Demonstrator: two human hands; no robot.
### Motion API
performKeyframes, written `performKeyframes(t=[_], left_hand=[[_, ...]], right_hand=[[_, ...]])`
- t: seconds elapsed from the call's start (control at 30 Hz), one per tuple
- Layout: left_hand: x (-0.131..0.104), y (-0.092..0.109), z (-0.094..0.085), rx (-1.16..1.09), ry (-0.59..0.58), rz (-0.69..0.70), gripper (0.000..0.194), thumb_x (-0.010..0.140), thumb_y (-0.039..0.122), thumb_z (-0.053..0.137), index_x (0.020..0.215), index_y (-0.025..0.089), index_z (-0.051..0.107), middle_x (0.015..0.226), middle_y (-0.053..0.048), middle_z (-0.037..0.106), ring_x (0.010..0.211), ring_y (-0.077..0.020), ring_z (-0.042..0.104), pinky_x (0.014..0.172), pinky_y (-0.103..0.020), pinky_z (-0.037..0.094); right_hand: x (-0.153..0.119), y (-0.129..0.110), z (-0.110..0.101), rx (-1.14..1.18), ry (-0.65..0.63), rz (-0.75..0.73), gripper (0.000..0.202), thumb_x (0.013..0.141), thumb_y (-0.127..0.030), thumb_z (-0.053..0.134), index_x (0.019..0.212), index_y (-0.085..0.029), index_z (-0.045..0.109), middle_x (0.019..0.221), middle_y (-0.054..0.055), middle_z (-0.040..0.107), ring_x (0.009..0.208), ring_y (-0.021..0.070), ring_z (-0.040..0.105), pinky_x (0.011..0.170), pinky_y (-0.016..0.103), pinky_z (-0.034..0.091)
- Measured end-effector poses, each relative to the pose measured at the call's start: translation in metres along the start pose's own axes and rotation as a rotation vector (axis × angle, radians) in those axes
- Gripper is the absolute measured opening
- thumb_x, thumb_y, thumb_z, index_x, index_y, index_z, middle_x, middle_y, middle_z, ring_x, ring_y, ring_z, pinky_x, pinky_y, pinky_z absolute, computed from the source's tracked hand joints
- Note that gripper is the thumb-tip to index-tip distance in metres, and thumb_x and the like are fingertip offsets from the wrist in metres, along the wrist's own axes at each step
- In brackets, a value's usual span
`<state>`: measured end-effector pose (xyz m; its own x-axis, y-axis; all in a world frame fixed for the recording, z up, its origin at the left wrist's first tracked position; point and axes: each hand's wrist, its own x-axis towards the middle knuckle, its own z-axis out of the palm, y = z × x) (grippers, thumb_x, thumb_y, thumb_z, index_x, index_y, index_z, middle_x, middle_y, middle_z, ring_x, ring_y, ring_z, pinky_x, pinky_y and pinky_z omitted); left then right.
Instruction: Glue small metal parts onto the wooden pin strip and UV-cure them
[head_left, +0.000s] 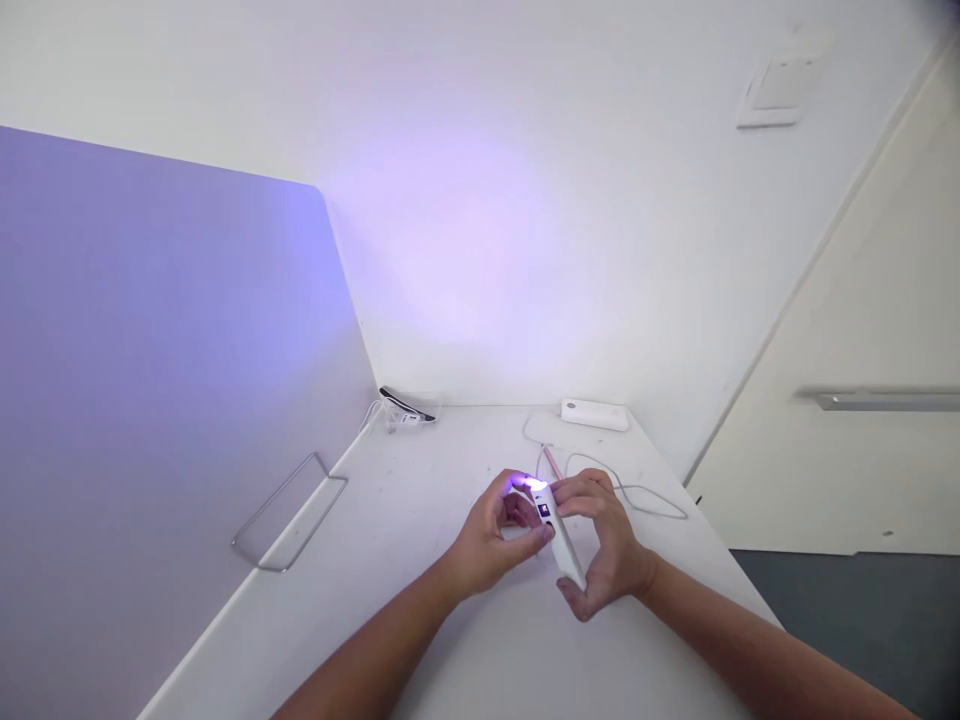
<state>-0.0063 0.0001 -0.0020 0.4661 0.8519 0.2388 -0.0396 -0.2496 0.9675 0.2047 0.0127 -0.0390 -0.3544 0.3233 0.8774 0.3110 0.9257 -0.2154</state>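
Observation:
A slim white handheld device [562,550] with a small dark screen is held above the white table. Its top end glows violet-white, and a thin cable shows behind it. My left hand [495,530] grips its left side, thumb by a dark button below the screen and index finger near the lit end. My right hand [604,540] holds the right side, with fingers near the top and the thumb at the bottom end.
A white power bank-like box [595,414] lies at the table's back edge. A pale cable [652,490] curls at right, beside a pink stick [552,461]. Black and white cords [407,408] sit in the back left corner. A metal wire frame [307,540] adjoins the left panel [165,400].

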Motion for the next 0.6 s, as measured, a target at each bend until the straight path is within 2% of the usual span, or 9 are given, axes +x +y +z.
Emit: performKeyframes(t=[0.23, 0.33, 0.5, 0.6], left_hand=[[-0.002, 0.005, -0.005, 0.111, -0.025, 0.074, 0.038, 0.087, 0.031, 0.079, 0.116, 0.021, 0.056, 0.099, -0.004, 0.059, 0.09, -0.0181, 0.059, 0.085, -0.035, 0.054], [-0.003, 0.011, -0.01, 0.191, -0.076, 0.134, 0.038, 0.087, 0.03, 0.078, 0.117, 0.022, 0.058, 0.106, -0.006, 0.056, 0.094, -0.019, 0.058, 0.085, -0.035, 0.057], [0.0, 0.011, -0.023, 0.373, -0.092, 0.311, 0.07, 0.083, 0.024, 0.08, 0.145, 0.029, 0.048, 0.121, -0.009, 0.053, 0.098, -0.0207, 0.061, 0.091, -0.043, 0.059], [0.003, 0.01, -0.03, 0.493, -0.111, 0.399, 0.069, 0.082, 0.025, 0.083, 0.145, 0.03, 0.054, 0.123, -0.011, 0.055, 0.108, -0.0247, 0.061, 0.096, -0.045, 0.058]], right_hand=[[0.003, -0.001, -0.001, 0.042, 0.024, -0.02, 0.07, 0.055, -0.036, 0.065, 0.122, -0.025, 0.048, 0.1, 0.006, 0.065, 0.094, 0.0347, 0.069, 0.086, 0.051, 0.042], [0.005, -0.003, -0.003, 0.091, 0.039, 0.002, 0.064, 0.057, -0.035, 0.062, 0.119, -0.025, 0.05, 0.099, 0.007, 0.065, 0.092, 0.0343, 0.068, 0.086, 0.052, 0.043], [0.008, -0.002, -0.01, 0.194, 0.007, 0.05, 0.053, 0.063, -0.035, 0.057, 0.115, -0.025, 0.053, 0.099, 0.008, 0.067, 0.088, 0.033, 0.067, 0.082, 0.052, 0.046], [0.012, -0.004, -0.013, 0.242, -0.039, 0.069, 0.046, 0.07, -0.038, 0.055, 0.113, -0.024, 0.056, 0.097, 0.009, 0.068, 0.086, 0.0316, 0.066, 0.079, 0.05, 0.048]])
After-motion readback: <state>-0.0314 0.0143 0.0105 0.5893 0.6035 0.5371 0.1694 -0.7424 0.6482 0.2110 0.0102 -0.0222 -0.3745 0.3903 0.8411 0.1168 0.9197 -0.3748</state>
